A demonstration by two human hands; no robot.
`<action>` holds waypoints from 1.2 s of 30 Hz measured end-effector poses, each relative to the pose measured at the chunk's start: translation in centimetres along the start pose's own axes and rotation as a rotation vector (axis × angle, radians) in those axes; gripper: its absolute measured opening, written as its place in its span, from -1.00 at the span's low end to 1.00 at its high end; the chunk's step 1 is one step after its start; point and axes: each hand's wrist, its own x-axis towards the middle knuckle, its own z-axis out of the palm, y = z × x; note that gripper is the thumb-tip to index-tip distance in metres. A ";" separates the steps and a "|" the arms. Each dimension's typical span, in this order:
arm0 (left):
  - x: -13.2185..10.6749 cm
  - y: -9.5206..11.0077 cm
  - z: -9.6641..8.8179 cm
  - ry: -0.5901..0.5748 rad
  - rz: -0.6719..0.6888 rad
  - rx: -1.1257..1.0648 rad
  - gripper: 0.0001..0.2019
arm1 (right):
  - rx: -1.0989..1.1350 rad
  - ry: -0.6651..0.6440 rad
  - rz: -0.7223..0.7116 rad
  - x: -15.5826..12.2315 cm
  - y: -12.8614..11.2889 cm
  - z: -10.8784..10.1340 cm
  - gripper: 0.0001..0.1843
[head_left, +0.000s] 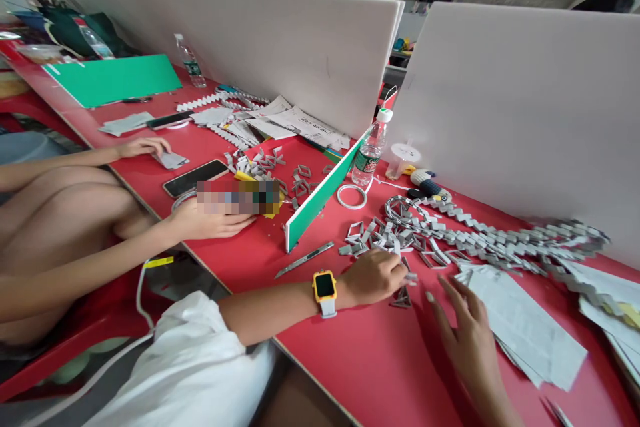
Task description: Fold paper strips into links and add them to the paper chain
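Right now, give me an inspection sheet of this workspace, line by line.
Surface: red table, white divider boards behind it.
Job's things: folded paper pieces lie loose; a long woven paper chain runs to the right; paper strips are stacked by the right hand.
Clutter: utility knife, tape ring, water bottle, green board on edge.
Hands: left hand, with a yellow watch, pinches a folded piece; right hand is open with its fingers spread, touching the paper strips.
Cables: white cable hangs below the table edge.
Surroundings: a co-worker's hands rest at the next seat, beside a phone.
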 end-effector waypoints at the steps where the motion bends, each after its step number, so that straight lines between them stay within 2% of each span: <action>1: 0.1 -0.3 0.0 -0.001 -0.051 0.013 -0.65 | -0.144 0.020 0.016 0.3 0.8 -0.1 -0.38; 4: 0.5 -1.2 0.2 0.000 -0.202 0.049 -0.68 | -0.418 -0.004 0.163 0.6 3.7 -0.4 -0.24; 6: 0.7 -1.6 0.3 0.025 -0.273 0.068 -0.69 | -0.453 -0.094 0.176 0.6 5.6 -0.6 -0.32; 8: 0.9 -1.6 0.1 0.063 -0.293 0.083 -0.63 | -0.438 -0.126 0.127 0.5 7.1 -0.7 -0.42; 11: 0.9 -1.1 -0.5 0.081 -0.198 0.057 -0.54 | -0.380 -0.103 0.049 0.4 8.4 -0.5 -0.51; 13: 0.6 -0.5 -0.8 0.037 -0.033 -0.015 -0.54 | -0.329 -0.110 0.019 0.5 8.8 -0.3 -0.53; 16: 0.2 0.2 -0.7 -0.081 0.229 -0.067 -0.62 | -0.267 -0.151 0.049 0.5 9.2 -0.6 -0.52; 18: 0.1 0.3 -0.5 -0.135 0.279 -0.010 -0.69 | -0.231 -0.135 0.086 0.5 9.2 -1.1 -0.54; 20: 0.1 0.1 -0.4 -0.139 0.249 0.057 -0.72 | -0.199 -0.062 0.120 0.4 8.9 -1.8 -0.56; 22: 0.3 -0.3 -0.4 -0.113 0.163 0.113 -0.73 | -0.193 -0.017 0.161 0.5 8.3 -2.5 -0.55; 25: 0.6 -0.9 -0.8 -0.087 -0.004 0.161 -0.65 | -0.219 -0.037 0.218 0.6 7.3 -3.0 -0.49; 28: 0.6 -0.9 -1.1 -0.067 -0.086 0.144 -0.56 | -0.156 -0.086 0.181 0.7 7.4 -3.5 -0.49; 32: 0.5 -0.5 -1.0 -0.012 -0.050 0.077 -0.59 | -0.028 -0.272 0.052 0.9 8.8 -4.7 -0.56; 33: 0.4 -0.4 -1.0 -0.005 -0.023 0.053 -0.60 | -0.042 -0.272 0.056 1.0 8.8 -5.0 -0.57; 35: 0.3 -0.3 -1.0 0.011 0.039 -0.009 -0.58 | -0.130 -0.152 0.098 0.9 7.8 -5.6 -0.59; 36: 0.4 -0.2 -1.0 0.023 0.076 -0.047 -0.58 | -0.187 -0.014 0.110 0.7 6.7 -5.8 -0.58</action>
